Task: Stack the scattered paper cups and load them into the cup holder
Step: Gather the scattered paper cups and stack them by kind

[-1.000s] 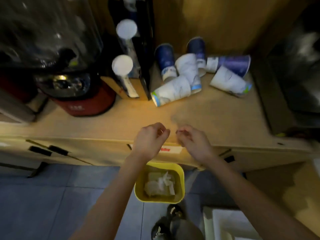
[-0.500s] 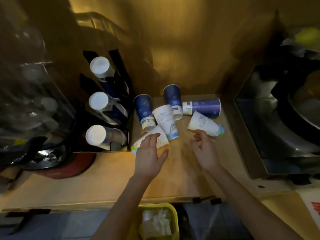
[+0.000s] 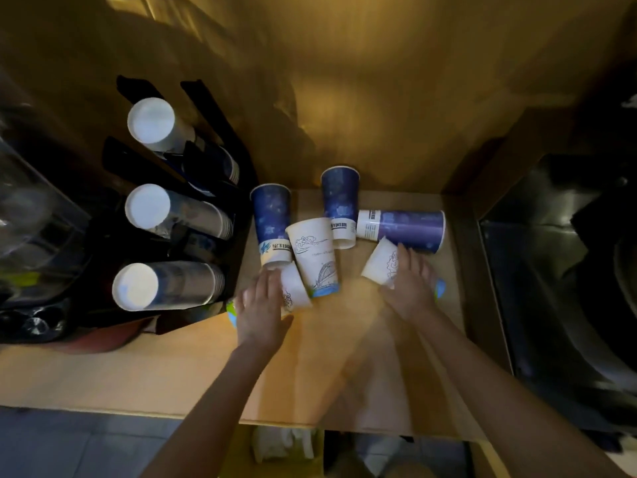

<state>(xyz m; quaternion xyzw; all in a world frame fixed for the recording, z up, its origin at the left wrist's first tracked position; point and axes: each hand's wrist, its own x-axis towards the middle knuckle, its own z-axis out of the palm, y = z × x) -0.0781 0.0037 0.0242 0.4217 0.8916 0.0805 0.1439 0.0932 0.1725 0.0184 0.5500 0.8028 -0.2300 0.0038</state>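
Note:
Several paper cups lie scattered at the back of the wooden counter [image 3: 172, 374]. Two blue cups [image 3: 271, 222] [image 3: 341, 201] stand rim down, and a purple one [image 3: 410, 229] lies on its side. Between them a white cup [image 3: 315, 257] lies tipped. My left hand [image 3: 260, 308] rests flat, fingers apart, on a second white cup [image 3: 296, 288] lying on its side. My right hand [image 3: 412, 284] curls over a third white cup [image 3: 381, 262] that still lies on the counter. The black cup holder [image 3: 206, 108] at left carries three stacks [image 3: 148, 124] [image 3: 148, 208] [image 3: 136, 288].
A dark steel sink or appliance [image 3: 558, 270] borders the counter on the right. A clear-topped machine [image 3: 31, 215] fills the far left, next to the holder. Below the counter's front edge is a yellow bin [image 3: 286, 446] with crumpled paper. A wooden wall closes the back.
Both hands have moved from the counter's front edge to the cups. The left has landed on the near-left white cup, the right has closed over the right white cup. The view has tilted toward the wall.

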